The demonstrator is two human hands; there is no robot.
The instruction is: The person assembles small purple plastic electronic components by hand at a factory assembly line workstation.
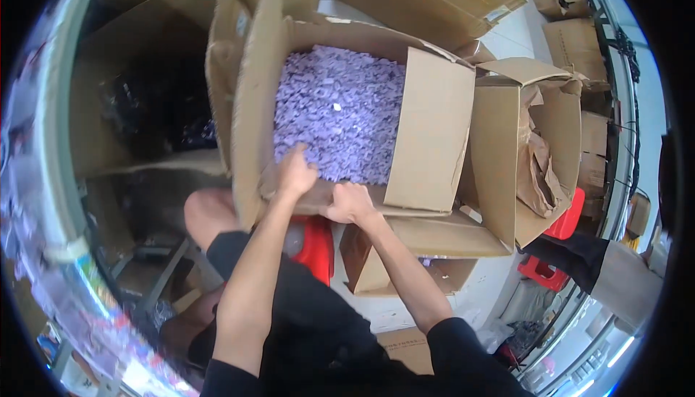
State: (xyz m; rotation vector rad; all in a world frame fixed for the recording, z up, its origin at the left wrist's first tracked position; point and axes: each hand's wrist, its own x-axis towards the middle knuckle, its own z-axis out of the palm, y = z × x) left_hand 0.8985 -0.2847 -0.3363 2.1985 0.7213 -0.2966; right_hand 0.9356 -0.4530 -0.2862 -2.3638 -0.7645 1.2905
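Pale floor (pixel 517 41), cardboard box (pixel 432 133) of small lilac pieces (pixel 344 118); left grip (pixel 297 172) unclear, right grip (pixel 350 202) around box edge.

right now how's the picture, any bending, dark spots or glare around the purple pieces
Head view: the pale rail at left bends along the rim, with black corners; head view: the black plastic sits in deep shadow with small glints; head view: white glare streaks the lower right; head view: the purple pieces, left hand and right hand are well lit.

A lower cardboard box (pixel 414 358) bears dark print (pixel 404 344) — too small to read.
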